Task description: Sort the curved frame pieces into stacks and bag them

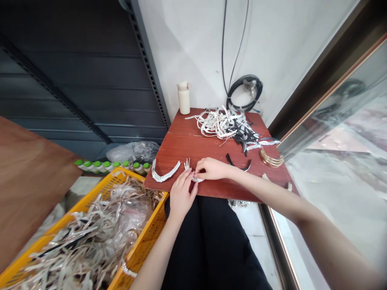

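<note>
At the front edge of the red-brown table [187, 141], my left hand [183, 191] and my right hand [208, 169] meet over a small curved bundle of white strips [187, 164]. The fingers of both hands are closed around it, and they hide most of it. Left of them lies a curved white bundle [165, 176]. A black curved bundle [238, 166] rests behind my right forearm. Gold-coloured curved pieces [272, 160] sit at the table's right edge. Farther back is a loose pile of white and black strips [223, 125].
A cream bottle [184, 98] stands at the table's back left corner. Coiled black cable [256, 90] leans on the wall. The yellow crate [151, 227] at left holds many strips and plastic bags. Green-capped bottles [107, 166] line the shelf foot. A glass panel [341, 96] is at right.
</note>
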The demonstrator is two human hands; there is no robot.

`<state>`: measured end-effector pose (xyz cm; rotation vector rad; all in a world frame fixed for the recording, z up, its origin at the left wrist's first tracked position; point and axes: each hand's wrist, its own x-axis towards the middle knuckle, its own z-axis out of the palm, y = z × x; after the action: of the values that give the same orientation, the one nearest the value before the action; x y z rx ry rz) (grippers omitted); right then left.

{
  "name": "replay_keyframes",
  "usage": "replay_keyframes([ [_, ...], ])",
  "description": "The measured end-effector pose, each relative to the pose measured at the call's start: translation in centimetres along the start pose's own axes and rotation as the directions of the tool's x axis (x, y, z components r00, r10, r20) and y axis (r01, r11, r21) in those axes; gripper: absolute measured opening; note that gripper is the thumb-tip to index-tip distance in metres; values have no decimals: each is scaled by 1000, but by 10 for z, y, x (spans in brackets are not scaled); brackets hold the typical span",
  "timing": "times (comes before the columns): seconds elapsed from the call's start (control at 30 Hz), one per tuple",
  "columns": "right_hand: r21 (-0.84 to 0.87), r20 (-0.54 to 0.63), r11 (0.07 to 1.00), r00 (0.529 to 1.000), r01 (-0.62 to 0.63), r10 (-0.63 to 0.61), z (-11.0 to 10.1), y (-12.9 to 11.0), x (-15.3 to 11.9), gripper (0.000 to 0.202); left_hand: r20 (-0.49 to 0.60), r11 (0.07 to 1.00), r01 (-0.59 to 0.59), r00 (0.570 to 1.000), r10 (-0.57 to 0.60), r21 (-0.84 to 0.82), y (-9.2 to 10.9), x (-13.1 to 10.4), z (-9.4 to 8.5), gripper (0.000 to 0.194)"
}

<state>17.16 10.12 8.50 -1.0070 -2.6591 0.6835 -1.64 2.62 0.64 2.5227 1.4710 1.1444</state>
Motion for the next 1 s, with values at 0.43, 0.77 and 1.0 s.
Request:
replay_keyframes([
  [0.43, -359, -687, 658, 665, -662, 294, -60, 104, -52, 29, 51, 1000, 18, 999, -18, 4, 1, 1, -3, 28],
  [0.77, -272, -663, 651, 628, -709, 407, -61, 105, -20, 33, 42, 1000, 15, 999, -15, 12, 1, 1, -1, 29],
  [1.0, -120, -706, 654, 528, -747, 472, -76, 106, -2, 30, 47, 1000, 21, 999, -21, 9, 0, 0, -2, 29],
])
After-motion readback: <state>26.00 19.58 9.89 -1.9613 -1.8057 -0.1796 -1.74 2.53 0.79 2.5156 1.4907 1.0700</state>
